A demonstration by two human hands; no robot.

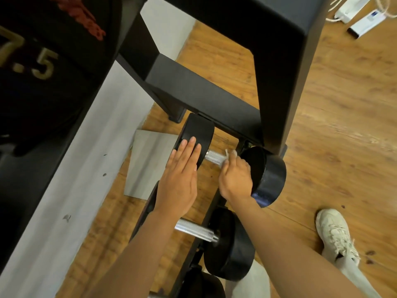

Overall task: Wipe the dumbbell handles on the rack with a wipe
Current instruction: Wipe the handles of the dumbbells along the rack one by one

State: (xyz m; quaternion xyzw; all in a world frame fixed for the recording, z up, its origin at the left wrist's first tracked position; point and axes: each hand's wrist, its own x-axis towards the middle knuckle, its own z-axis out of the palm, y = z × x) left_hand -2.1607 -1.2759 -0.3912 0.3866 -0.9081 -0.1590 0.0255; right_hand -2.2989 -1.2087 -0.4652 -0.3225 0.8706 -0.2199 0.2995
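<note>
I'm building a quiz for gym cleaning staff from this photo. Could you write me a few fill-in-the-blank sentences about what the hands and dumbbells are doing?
1. The right hand holds a white ____ against the far dumbbell's handle.
2. The left hand rests with straight fingers on that dumbbell's ____ weight head.
3. The nearer dumbbell's handle is touched by ____ hand.
4. The floor is made of ____.

Missing words: wipe; left; neither; wood

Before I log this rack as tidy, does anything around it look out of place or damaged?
Yes. A loose grey panel lies askew on the wood floor by the white wall, behind the dumbbell being wiped. The wall shows small dark scuffs. The dumbbells sit normally.
</note>
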